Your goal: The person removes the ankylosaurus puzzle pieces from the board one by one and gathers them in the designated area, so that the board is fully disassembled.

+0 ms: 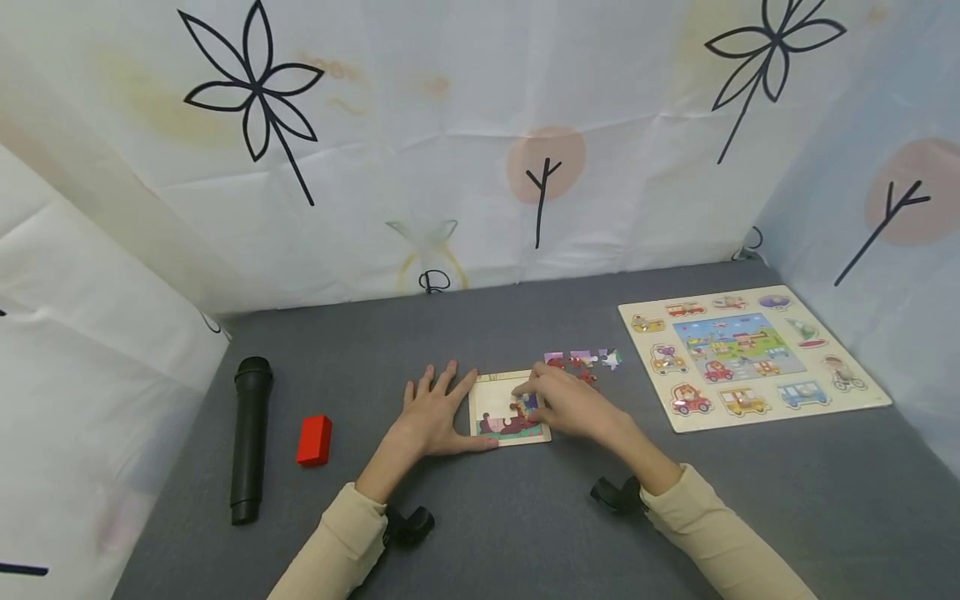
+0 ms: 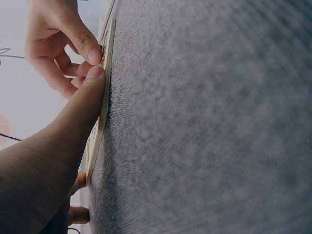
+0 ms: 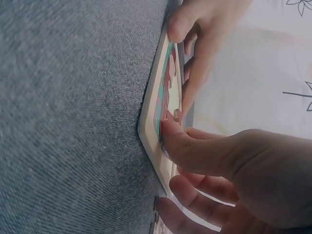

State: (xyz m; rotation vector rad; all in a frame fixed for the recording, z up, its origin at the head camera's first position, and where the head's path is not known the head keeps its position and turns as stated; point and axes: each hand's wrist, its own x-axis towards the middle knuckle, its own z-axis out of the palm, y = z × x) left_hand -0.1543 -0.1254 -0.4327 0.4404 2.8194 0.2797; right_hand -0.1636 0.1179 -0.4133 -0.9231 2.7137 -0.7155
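A small square jigsaw puzzle tray (image 1: pixel 491 397) with a pale wooden rim lies in the middle of the table in the head view. Brown, pink and green pieces (image 1: pixel 512 427) fill its lower part. My left hand (image 1: pixel 432 419), fingers spread, rests at the tray's left side with the thumb on its near rim. At the tray's right side, my right hand (image 1: pixel 572 402) pinches a small puzzle piece (image 1: pixel 524 405) between thumb and fingers; the fingers partly cover it. In the right wrist view, my right thumb (image 3: pixel 178 141) bears down beside the joined pieces.
Several loose puzzle pieces (image 1: pixel 581 358) lie just beyond the right hand. A larger vehicle picture board (image 1: pixel 652 317) stands to the right on the table. At left are a red block (image 1: pixel 313 440) and a black microphone (image 1: pixel 252 437). White cloth (image 1: pixel 450 167) hangs behind.
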